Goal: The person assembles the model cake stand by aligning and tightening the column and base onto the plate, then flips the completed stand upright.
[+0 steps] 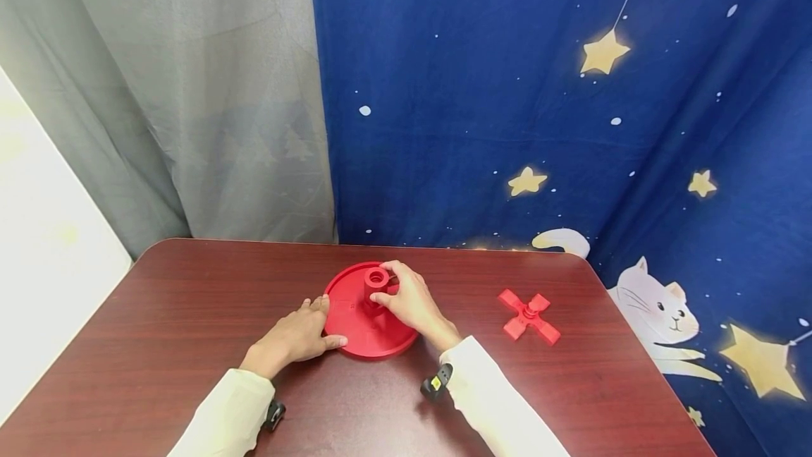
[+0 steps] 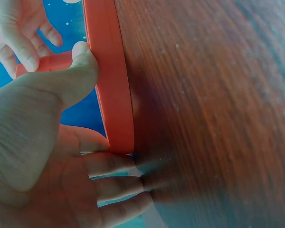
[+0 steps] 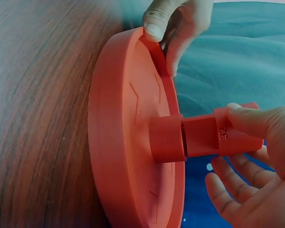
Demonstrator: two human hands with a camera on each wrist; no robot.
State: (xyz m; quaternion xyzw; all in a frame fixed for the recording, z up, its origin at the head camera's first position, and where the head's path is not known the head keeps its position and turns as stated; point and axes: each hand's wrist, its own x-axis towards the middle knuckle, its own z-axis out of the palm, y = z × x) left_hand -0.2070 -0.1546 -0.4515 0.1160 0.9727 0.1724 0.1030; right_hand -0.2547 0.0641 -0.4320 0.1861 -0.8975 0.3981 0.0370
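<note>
A round red tray-like base (image 1: 352,333) with a raised rim lies flat on the table. From its middle socket (image 3: 167,138) rises a red hollow cylinder-like post (image 3: 202,135), marked 32. My right hand (image 1: 415,302) pinches the upper part of this post between thumb and fingers. My left hand (image 1: 294,333) holds the base's left edge, its thumb (image 2: 83,57) over the rim and its other fingers along the outer side. To the right, apart from both hands, lies a red cross-shaped piece (image 1: 529,314) with a round knob at its centre.
The dark red wooden table (image 1: 203,302) has a rounded back edge. Behind it hang a grey curtain (image 1: 241,125) and a blue curtain (image 1: 444,125) with stars and a cat. Small black devices sit on both wrists.
</note>
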